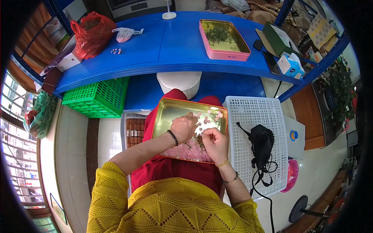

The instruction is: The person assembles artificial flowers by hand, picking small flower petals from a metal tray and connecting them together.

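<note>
A gold-lined tray with a red rim [160,116] rests on my lap. Many small pink pieces [182,152] lie along its near side, and more pink flower-like pieces [207,120] with some green stems lie at its right. My left hand [184,127] is over the tray's middle, fingers bent downward, their tips partly hidden beside the pink pieces. Close to it, my right hand [215,144] is above the tray's right side, thumb and forefinger pinched together; what they hold, if anything, is too small to tell.
On the blue table [147,46] are a pink tin [229,55] with green sprigs, a red bag [93,34], a small white bag [126,34] and a tissue pack [290,66]. A white crate [243,171] with a black bag [261,141] stands right; a green crate [97,97], left.
</note>
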{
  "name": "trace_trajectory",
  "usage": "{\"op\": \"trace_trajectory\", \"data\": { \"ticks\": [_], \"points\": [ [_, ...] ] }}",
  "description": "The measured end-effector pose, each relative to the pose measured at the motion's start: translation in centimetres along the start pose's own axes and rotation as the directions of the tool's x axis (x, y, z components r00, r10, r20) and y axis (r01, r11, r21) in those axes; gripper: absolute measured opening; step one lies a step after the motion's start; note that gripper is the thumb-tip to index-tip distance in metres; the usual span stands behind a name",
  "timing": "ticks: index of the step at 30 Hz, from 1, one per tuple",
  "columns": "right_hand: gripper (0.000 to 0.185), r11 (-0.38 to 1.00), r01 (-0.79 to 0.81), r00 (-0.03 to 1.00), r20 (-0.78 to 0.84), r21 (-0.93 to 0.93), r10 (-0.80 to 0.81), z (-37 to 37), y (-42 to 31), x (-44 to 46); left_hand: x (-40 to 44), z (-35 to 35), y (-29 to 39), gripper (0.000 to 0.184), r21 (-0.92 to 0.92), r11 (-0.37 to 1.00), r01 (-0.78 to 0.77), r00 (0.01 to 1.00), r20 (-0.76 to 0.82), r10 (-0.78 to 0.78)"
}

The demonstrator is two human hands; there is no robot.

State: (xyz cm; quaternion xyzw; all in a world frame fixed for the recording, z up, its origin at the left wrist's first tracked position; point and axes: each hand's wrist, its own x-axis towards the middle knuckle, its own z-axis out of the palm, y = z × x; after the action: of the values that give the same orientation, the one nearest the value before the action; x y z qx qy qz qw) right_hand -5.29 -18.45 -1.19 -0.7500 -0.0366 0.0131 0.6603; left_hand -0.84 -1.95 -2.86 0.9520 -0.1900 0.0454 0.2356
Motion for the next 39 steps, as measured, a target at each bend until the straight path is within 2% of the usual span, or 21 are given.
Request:
{"op": "trace_trajectory", "data": {
  "ticks": [2,8,11,13,15,17,20,23,32,39],
  "points": [
    [0.003,1.0,-0.001,1.0,0.0,-0.028,0.001,0.1,-0.4,0.0,0.1,0.2,0.1,0.014,-0.024,0.999,0.041,0.999,-0.011,-0.041],
    [0.003,0.996,0.016,1.0,-0.001,-0.084,-0.016,0.1,-0.7,-0.1,1.1,0.0,0.6,0.01,-0.095,0.973,0.209,0.972,0.125,-0.197],
    [0.004,0.996,0.021,1.0,0.002,-0.082,-0.021,0.0,-0.5,0.0,0.7,0.4,0.2,0.006,-0.143,0.969,0.203,0.979,0.056,-0.197],
    [0.004,0.997,0.027,1.0,0.002,-0.068,-0.027,0.0,-0.1,0.0,0.3,0.7,-0.3,0.004,-0.321,0.927,0.193,0.981,0.026,-0.195],
    [0.006,0.997,0.04,0.999,-0.003,-0.061,-0.04,0.1,0.1,0.1,-0.3,0.3,-0.3,0.004,-0.505,0.838,0.207,0.975,0.035,-0.219],
    [0.007,0.997,0.054,0.998,-0.013,-0.057,-0.055,0.3,0.2,0.1,-1.2,-0.9,0.5,0.005,-0.682,0.689,0.246,0.963,0.088,-0.257],
    [0.008,0.995,0.074,0.997,-0.007,-0.068,-0.075,0.5,0.2,0.2,-1.9,-1.6,0.8,0.006,-0.816,0.491,0.305,0.946,0.2,-0.254],
    [0.008,0.996,0.079,0.997,0.003,-0.046,-0.079,0.6,0.7,0.2,-2.0,-2.6,1.7,0.005,-0.846,0.414,0.335,0.937,0.253,-0.241],
    [0.007,0.997,0.079,0.997,-0.007,-0.026,-0.079,0.9,1.3,0.4,-2.7,-0.7,1.0,0.016,-0.9,0.371,0.227,0.973,0.188,-0.137],
    [0.007,0.997,0.068,0.997,0.023,-0.03,-0.067,0.8,1.2,0.1,-2.7,-1.7,1.6,0.023,-0.828,0.52,0.212,0.977,0.175,-0.119]
  ]
}}
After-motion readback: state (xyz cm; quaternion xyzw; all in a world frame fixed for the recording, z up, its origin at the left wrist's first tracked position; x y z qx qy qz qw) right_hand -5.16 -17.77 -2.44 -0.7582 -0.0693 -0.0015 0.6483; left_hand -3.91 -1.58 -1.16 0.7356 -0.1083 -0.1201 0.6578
